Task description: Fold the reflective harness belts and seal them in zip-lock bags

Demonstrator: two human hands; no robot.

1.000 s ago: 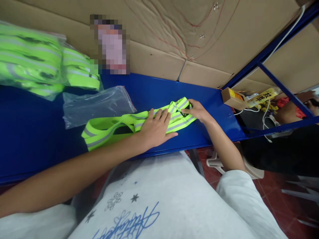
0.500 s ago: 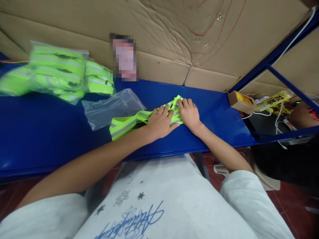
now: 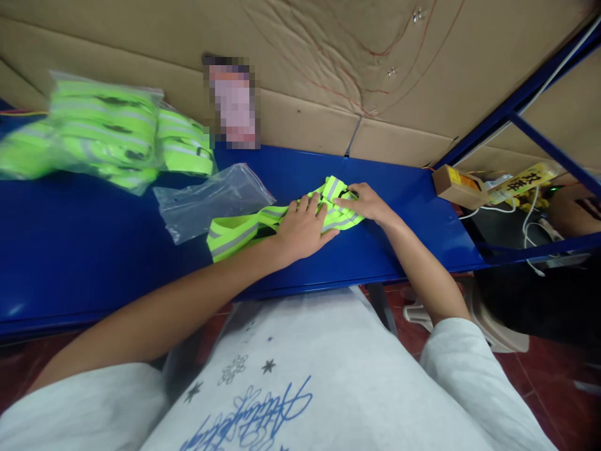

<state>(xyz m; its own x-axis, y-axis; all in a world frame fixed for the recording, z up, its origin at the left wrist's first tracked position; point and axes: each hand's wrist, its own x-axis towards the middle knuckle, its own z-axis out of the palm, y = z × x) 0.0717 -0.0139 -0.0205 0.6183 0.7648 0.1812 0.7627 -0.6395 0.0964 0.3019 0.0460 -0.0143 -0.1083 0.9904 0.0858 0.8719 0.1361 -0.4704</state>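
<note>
A neon-yellow reflective strap (image 3: pixel 235 239) with grey stripes and black bits lies loosely folded on the blue table. My left hand (image 3: pixel 303 227) rests flat across its middle, fingers spread and pressing down. At the strap's right end, my right hand (image 3: pixel 369 203) curls its thumb and fingers around the folded part. Part of the strap is hidden under both hands. Just behind its left end lies an empty clear plastic bag (image 3: pixel 211 197).
Clear bags of packed neon straps (image 3: pixel 106 128) sit at the back left. A blurred-out pinkish item (image 3: pixel 235 106) leans against the cardboard wall (image 3: pixel 305 122). At right are a small cardboard box (image 3: pixel 460 186), white cables, a blue frame bar (image 3: pixel 554 145) and part of another person.
My right hand has shifted slightly right and turned, its thumb now on top of the folds. The strap's right end has spread and lifted. My left hand stays in place.
</note>
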